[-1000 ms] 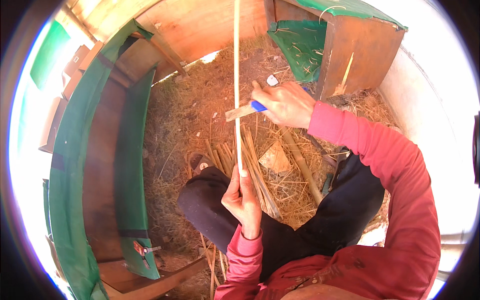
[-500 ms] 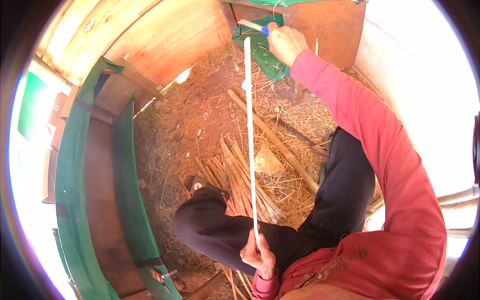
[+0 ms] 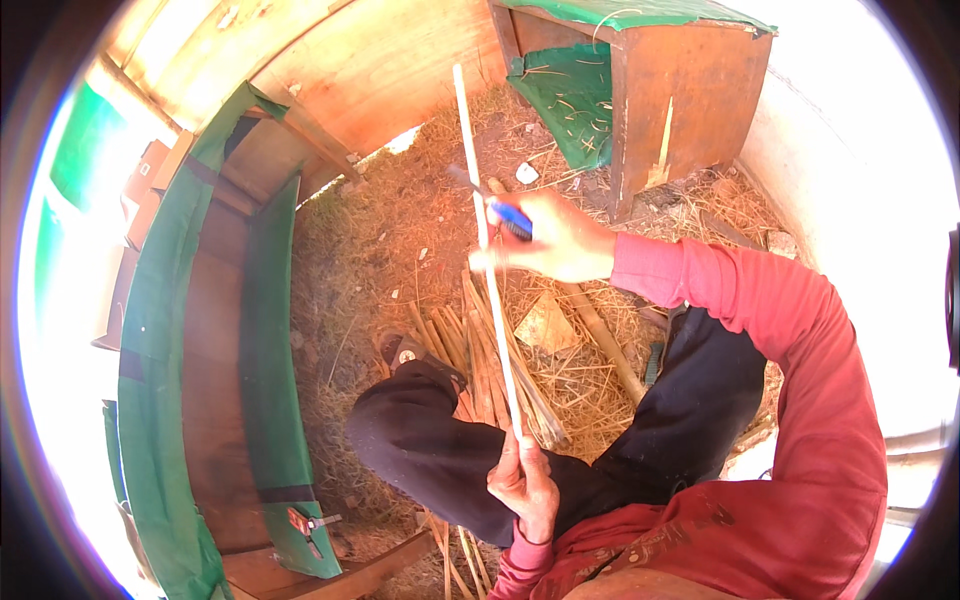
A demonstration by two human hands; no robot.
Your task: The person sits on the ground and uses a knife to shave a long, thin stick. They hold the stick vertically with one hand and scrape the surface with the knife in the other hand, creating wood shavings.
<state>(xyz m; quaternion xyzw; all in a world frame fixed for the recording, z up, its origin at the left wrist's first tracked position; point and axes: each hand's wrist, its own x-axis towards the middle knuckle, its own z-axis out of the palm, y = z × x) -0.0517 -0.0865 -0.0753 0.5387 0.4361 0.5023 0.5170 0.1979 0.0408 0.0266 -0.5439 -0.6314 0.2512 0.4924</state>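
Down from the strip's tip, right hand point(image 3: 560, 235) grips mid-strip point(image 3: 490, 270) — left hand point(image 3: 522, 480) below.

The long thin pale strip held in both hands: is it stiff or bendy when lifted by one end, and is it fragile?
The strip probably flexes somewhat: it is very long and thin, yet stays nearly straight between the left hand and the right hand. It looks light, pinched by fingers alone. Likely it splits easily, like the split sticks on the ground.

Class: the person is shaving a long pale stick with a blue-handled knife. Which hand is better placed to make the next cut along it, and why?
The right hand, probably: it grips the blue-handled knife against the stick partway up. The left hand only pinches the stick's lower end.
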